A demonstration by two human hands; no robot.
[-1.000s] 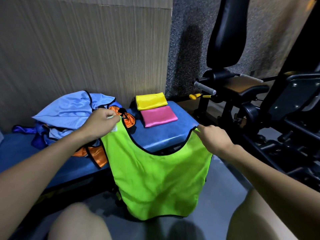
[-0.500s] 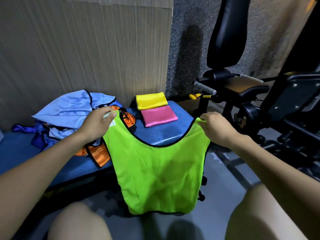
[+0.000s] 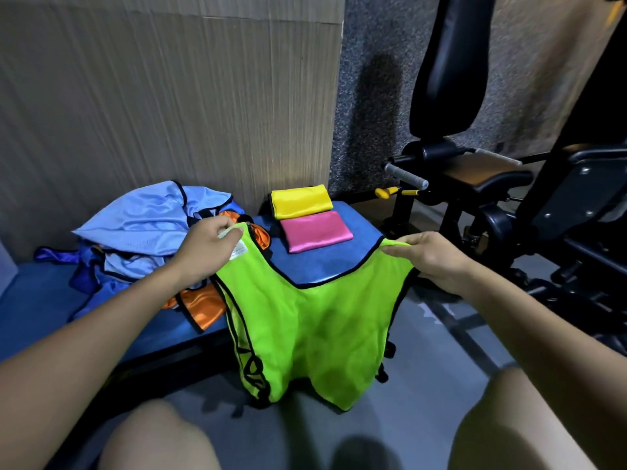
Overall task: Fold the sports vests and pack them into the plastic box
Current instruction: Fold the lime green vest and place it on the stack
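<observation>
While the lime-green vest (image 3: 315, 320) is hanging in the air in front of the blue table (image 3: 325, 262), both hands are holding it up by its shoulder straps. The left hand (image 3: 203, 249) is pinching the left strap between thumb and fingers, just beside a small white label (image 3: 239, 254) sewn inside the vest. The right hand (image 3: 431, 259) is gripping the right strap, with its fingers curled over the fabric. Between the two hands the black-trimmed neckline is dipping in a deep curve, and the vest's lower edge is dangling below the table's front edge, above the grey floor (image 3: 441, 351) and between the person's knees.

Behind the vest, on the table, a folded pink vest (image 3: 315, 232) is lying flat, and a folded yellow vest (image 3: 300, 201) is lying just behind it, touching it, near the wall. Behind the left hand, a loose heap of light-blue vests (image 3: 149, 222) is sitting on the table, with an orange vest (image 3: 203, 305) sticking out from under it. Beyond the table's far right end, a black exercise machine (image 3: 475, 171) is standing on the floor.
</observation>
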